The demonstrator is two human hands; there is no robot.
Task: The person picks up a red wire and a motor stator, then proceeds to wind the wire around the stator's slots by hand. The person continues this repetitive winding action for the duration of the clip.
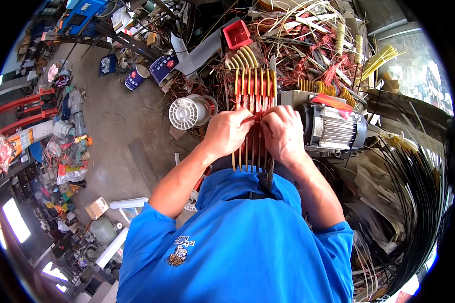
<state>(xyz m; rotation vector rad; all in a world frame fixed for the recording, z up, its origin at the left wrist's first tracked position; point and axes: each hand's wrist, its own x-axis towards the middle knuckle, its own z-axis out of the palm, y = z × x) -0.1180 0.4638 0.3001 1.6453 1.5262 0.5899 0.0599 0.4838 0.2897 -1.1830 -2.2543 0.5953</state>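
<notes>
Copper coils wound in parallel loops on a slatted former sit straight ahead of the person's chest, their yellow-sleeved tops fanning toward the far side and their lower ends running down to the blue shirt. Both hands meet on the middle of these coils. On the coils' left flank, the left hand has its fingers curled narrow, pinching a strand of reddish wire at the centre loop. On their right flank, the right hand is closed over the loops, knuckles up; its fingertips are hidden under the hand, so what they grip cannot be told exactly. The two hands all but touch over the centre loop.

Just right of the coils, close against the right hand's edge, stands a grey finned electric motor, leaving little room on that side. Just left of the coils lies a white plastic spool, and beyond it the bare concrete floor gives the only open room. Beyond the far ends of the coils a tangle of scrap wire crowds the top edge, with a red square tray perched on it. Farther right of the coils, past the motor, a sheaf of black strips sweeps along the rim
</notes>
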